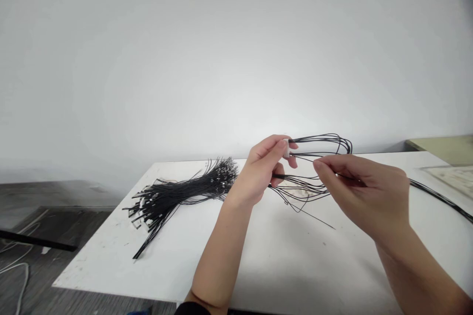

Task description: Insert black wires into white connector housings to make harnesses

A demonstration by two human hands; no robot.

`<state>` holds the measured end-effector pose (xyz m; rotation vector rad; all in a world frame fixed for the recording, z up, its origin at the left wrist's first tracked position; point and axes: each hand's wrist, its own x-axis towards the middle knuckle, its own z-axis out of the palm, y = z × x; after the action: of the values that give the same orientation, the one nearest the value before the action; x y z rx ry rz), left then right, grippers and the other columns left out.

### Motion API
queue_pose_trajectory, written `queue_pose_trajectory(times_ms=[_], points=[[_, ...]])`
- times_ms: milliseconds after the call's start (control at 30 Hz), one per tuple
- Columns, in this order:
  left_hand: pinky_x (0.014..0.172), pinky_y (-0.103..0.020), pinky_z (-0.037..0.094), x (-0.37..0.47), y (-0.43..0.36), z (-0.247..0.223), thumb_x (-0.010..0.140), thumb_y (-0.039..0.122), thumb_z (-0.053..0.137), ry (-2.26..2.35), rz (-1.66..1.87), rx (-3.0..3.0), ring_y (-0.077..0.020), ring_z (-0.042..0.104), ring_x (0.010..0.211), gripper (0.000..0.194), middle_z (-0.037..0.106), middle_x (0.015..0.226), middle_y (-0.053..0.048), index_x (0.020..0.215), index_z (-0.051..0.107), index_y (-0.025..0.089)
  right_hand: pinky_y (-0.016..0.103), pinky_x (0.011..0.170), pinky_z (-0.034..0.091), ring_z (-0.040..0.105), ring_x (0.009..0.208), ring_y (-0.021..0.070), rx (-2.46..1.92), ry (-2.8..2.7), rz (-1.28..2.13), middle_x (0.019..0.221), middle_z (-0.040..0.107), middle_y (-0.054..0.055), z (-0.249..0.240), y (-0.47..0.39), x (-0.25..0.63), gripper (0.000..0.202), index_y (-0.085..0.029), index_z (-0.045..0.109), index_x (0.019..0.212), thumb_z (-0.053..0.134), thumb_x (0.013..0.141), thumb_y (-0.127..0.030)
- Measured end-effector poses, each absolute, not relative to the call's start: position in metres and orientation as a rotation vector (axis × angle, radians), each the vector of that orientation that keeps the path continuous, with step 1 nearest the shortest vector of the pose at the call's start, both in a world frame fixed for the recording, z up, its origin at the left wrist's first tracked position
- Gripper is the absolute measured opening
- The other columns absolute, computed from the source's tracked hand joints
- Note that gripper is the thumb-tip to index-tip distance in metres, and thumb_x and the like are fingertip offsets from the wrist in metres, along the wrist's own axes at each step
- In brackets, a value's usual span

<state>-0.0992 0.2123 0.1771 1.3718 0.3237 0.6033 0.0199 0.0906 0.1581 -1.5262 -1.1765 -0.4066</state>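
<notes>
- Pinching a white connector with my left hand.
- My right hand closes its fingertips on a black wire.
- A wire bundle lies on the white table.

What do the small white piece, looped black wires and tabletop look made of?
Small white piece: probably plastic, matte; evenly pale, partly hidden. Looped black wires: likely plastic-coated, smooth; uniform black, cores unseen. Tabletop: perhaps laminate or painted board; flat white, faint sheen.
</notes>
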Motion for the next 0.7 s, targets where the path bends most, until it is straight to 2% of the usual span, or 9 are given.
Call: queue_pose_trajectory(times_ms=[167,433,600,700], points=[[0.039,-0.019,0.023,-0.098,0.209,0.177,0.09,0.044,0.054,0.354,0.647,1.389,-0.0028,0.033,0.044,0.023,0.058,0.076,0.0,0.092,0.062,0.023,0.023,0.042,0.033,0.041,0.045,0.0071,-1.565,-1.158,-0.339,0.053,0.055,-0.004,0.158,0.089,0.019,0.013,-0.022,0.066,0.071,0.064,0.083,-0.026],[0.038,-0.019,0.028,-0.095,0.202,0.175,0.091,0.046,0.051,0.368,0.724,1.548,-0.0032,0.036,0.044,0.027,0.058,0.077,-0.001,0.094,0.064,0.022,0.02,0.038,0.027,0.033,0.043,0.0069,-1.667,-1.058,0.075,0.052,0.043,-0.004,0.162,0.086,0.024,0.023,-0.02,0.064,0.072,0.057,0.087,-0.036],[0.038,-0.017,0.03,-0.092,0.199,0.174,0.092,0.045,0.05,0.378,0.728,1.526,-0.0018,0.037,0.044,0.026,0.058,0.081,0.0,0.096,0.064,0.023,0.019,0.039,0.029,0.035,0.044,0.0066,-1.643,-1.122,0.103,0.052,0.043,-0.005,0.163,0.088,0.027,0.023,-0.019,0.061,0.075,0.054,0.09,-0.035],[0.038,-0.017,0.031,-0.089,0.197,0.174,0.092,0.043,0.051,0.377,0.75,1.519,-0.0019,0.038,0.044,0.024,0.058,0.082,-0.001,0.097,0.065,0.023,0.019,0.041,0.031,0.036,0.045,0.0066,-1.647,-1.186,-0.029,0.054,0.046,-0.005,0.16,0.089,0.028,0.021,-0.019,0.059,0.076,0.052,0.091,-0.031]])
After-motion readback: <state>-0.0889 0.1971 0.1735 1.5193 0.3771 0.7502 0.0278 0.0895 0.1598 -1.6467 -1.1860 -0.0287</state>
